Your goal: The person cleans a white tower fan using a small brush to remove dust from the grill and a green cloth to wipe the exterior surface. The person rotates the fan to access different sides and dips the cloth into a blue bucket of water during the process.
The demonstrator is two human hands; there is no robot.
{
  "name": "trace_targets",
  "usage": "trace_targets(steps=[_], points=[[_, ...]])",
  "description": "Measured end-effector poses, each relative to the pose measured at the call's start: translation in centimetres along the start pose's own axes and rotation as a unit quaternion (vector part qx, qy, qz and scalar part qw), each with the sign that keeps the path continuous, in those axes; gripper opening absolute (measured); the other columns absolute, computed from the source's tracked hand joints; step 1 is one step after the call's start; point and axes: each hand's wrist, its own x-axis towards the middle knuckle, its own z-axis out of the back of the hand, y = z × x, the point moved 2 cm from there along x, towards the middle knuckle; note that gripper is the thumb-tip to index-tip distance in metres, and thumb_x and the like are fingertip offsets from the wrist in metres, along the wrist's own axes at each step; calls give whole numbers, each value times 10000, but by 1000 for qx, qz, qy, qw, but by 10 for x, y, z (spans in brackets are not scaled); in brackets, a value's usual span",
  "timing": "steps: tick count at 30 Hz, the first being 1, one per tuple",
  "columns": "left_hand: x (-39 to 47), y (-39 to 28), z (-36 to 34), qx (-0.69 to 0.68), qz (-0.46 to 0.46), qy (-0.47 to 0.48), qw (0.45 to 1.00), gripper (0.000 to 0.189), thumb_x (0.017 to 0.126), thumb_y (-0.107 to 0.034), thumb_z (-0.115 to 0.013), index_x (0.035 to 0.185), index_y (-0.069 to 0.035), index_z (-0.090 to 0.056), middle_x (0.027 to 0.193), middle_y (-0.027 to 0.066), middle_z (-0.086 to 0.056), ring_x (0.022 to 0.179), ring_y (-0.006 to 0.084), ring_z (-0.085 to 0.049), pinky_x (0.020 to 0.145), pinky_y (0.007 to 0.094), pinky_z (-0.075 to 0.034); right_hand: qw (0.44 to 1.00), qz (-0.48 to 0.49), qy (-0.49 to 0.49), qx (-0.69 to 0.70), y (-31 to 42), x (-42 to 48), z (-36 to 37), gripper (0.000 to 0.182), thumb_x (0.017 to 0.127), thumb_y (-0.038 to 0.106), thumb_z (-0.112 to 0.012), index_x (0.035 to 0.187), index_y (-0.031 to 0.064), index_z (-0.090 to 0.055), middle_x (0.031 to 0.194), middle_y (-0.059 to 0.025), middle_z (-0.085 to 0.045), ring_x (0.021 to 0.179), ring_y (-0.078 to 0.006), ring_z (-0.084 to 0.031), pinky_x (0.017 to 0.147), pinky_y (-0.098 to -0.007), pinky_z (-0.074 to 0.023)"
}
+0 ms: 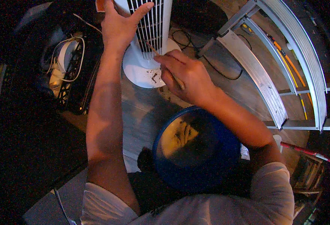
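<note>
A white tower fan [167, 25] stands upright before me on a round white base [137, 73]. My left hand [120, 28] grips the side of its column, the thumb lying over the slatted grille [149, 31]; some fingers are hidden behind. Between the fingers of my right hand [186, 73] is a thin stick [153, 48], its far end at the lower grille slats. What kind of tool the stick belongs to cannot be told. Dark crumbs of dirt [154, 77] lie on the base below the grille.
A blue round tub [160, 168] stands close to my body, its contents in shadow. At right lies an aluminium ladder [252, 76], with orange and yellow rods [291, 67] showing between its parts. A black cable [224, 76] crosses the floor. At left sits a corded white appliance [66, 54].
</note>
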Motion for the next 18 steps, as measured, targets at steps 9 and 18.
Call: trace_targets(steps=[9, 18], points=[[-2, -5, 2, 3, 14, 1, 1000, 929, 690, -301, -787, 1402, -53, -245, 1260, 194, -505, 1115, 256, -530, 955, 370, -420, 997, -16, 79, -2, 9, -6, 9, 277, 750, -10, -586, 1026, 7, -586, 869, -141, -592, 702, -293, -609, 626, -360, -513], [1, 2, 1, 24, -6, -9, 1000, 915, 683, -337, -783, 1391, -58, -274, 1227, 206, -529, 1107, 271, -537, 947, 375, -419, 999, -29, -14, -7, -2, 1, -8, 277, 756, 7, -601, 1032, 22, -588, 871, -145, -592, 702, -307, -610, 634, -362, -513]])
